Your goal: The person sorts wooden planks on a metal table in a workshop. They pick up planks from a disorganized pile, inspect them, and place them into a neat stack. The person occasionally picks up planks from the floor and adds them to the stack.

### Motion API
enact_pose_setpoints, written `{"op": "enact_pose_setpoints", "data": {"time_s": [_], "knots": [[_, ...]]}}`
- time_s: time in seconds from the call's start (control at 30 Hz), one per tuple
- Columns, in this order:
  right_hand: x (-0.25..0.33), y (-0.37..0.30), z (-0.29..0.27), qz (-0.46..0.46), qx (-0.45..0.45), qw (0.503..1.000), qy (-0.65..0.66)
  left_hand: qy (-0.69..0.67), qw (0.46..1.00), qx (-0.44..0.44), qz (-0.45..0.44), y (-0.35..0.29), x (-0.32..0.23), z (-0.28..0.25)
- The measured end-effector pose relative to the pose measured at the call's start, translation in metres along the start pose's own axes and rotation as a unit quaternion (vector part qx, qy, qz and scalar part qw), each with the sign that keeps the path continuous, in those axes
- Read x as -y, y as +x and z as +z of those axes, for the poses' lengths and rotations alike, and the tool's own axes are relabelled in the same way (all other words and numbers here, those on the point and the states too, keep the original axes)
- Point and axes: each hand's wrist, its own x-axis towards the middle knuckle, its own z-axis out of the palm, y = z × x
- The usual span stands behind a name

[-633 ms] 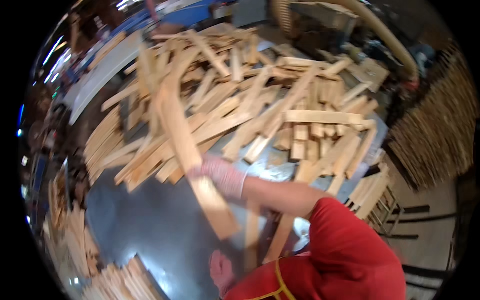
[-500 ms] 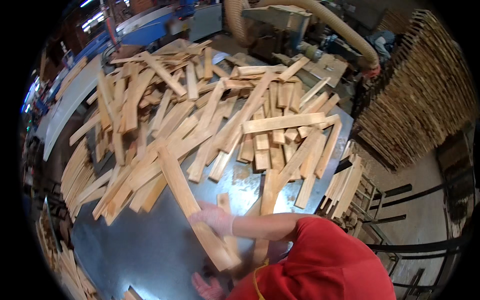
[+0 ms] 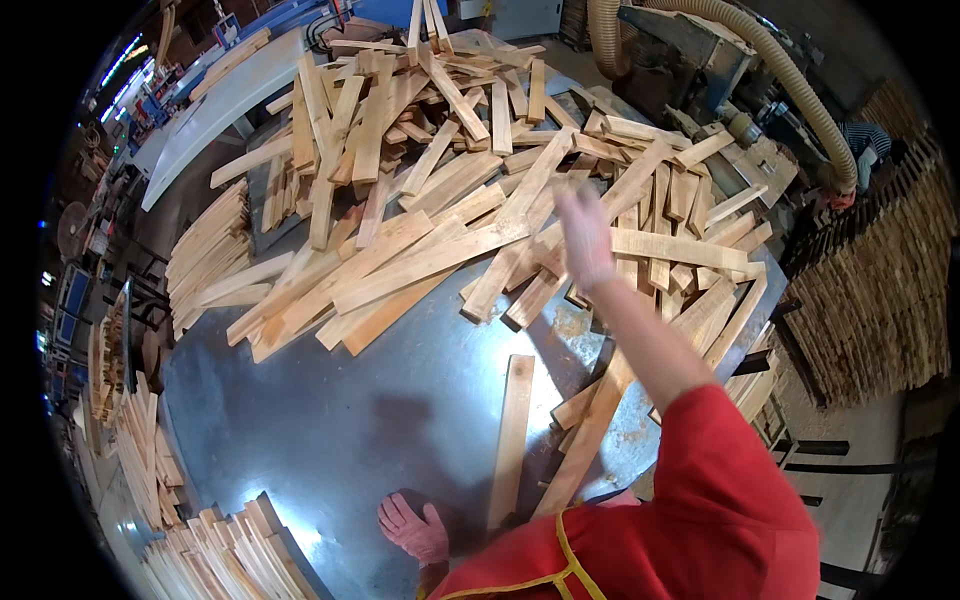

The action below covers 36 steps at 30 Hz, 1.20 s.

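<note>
My right hand (image 3: 585, 238), in a pink glove, is stretched out over a big loose pile of light wooden boards (image 3: 450, 200) on a grey metal table (image 3: 330, 420). Its fingers are spread and hold nothing; it looks blurred. My red sleeve (image 3: 720, 470) comes in from the lower right. My left hand (image 3: 412, 528), also gloved pink, rests flat on the table's near edge with fingers apart. A single long board (image 3: 512, 440) lies on the bare metal just right of my left hand, and another board (image 3: 590, 440) leans beside it.
Neat stacks of boards sit at the table's left edge (image 3: 205, 250) and at the lower left (image 3: 225, 550). A ribbed dust hose (image 3: 790, 80) arcs over a machine at the back right. Stacked slats (image 3: 880, 300) stand at the right, with another person (image 3: 850, 170) behind them.
My right hand held a long board before; that board now lies on the table. The right hand has let go and swung out over the pile.
</note>
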Motion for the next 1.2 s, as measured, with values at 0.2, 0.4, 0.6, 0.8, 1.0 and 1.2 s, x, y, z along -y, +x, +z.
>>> {"op": "enact_pose_setpoints", "data": {"time_s": [0.2, 0.4, 0.6, 0.8, 1.0, 1.2], "knots": [[-0.119, -0.031, -0.003, 0.313, -0.108, 0.922, 0.2, -0.006, 1.0, 0.003, 0.002, 0.003, -0.008, -0.007], [-0.124, -0.02, -0.011, 0.22, -0.065, 0.909, 0.347, 0.0, 0.999, -0.009, 0.03, 0.013, -0.014, -0.009], [-0.054, -0.252, 0.021, 0.307, 0.138, 0.912, 0.234, -0.053, 0.996, 0.072, -0.001, 0.017, -0.006, -0.033], [-0.062, -0.441, 0.061, 0.223, 0.428, 0.871, -0.093, -0.722, 0.606, 0.301, -0.146, 0.052, -0.021, -0.09], [-0.07, -0.499, 0.062, 0.279, 0.353, 0.893, 0.031, -0.834, 0.349, 0.282, -0.322, -0.013, 0.07, -0.083], [-0.034, -0.535, 0.087, 0.212, 0.418, 0.88, -0.078, -0.719, 0.59, 0.224, -0.292, -0.045, 0.093, -0.094]]}}
